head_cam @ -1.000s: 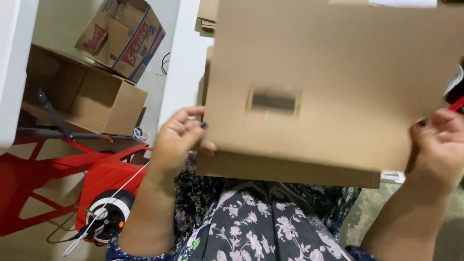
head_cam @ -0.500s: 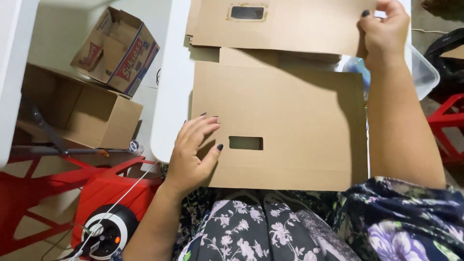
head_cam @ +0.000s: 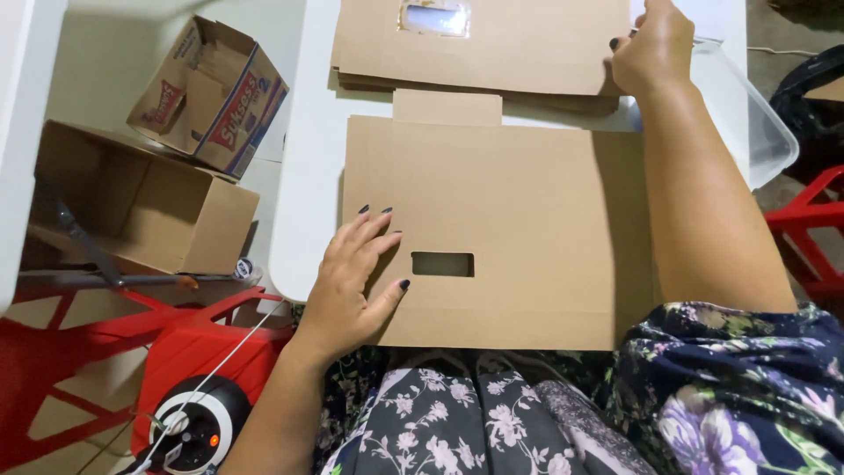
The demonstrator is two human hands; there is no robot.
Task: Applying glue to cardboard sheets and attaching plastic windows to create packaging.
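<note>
Down to the left of the left hand (head_cam: 352,281), off the table's edge, sit a red plastic stool with a cable reel (head_cam: 189,431) on it, an open plain carton (head_cam: 132,207) and, beyond that, a smaller printed carton (head_cam: 211,92) tipped on its side. The left hand itself lies flat with fingers spread, palm pressing on the near-left part of a flat cardboard box blank (head_cam: 510,229), just beside its rectangular window cut-out (head_cam: 442,264). That blank lies on the white table (head_cam: 303,193), its near edge overhanging toward the lap. Beyond the blank, a stack of similar flat blanks (head_cam: 492,44) rests at the far side. The right hand (head_cam: 655,48) reaches across to the stack's right edge, fingers curled on it; whether it pinches one sheet or several I cannot tell. Right of that hand stands a clear plastic tub (head_cam: 747,114).

The step looks like steadying one blank while handling the stack. Any next move calls for keeping the near blank held down so it does not slide off the edge.
</note>
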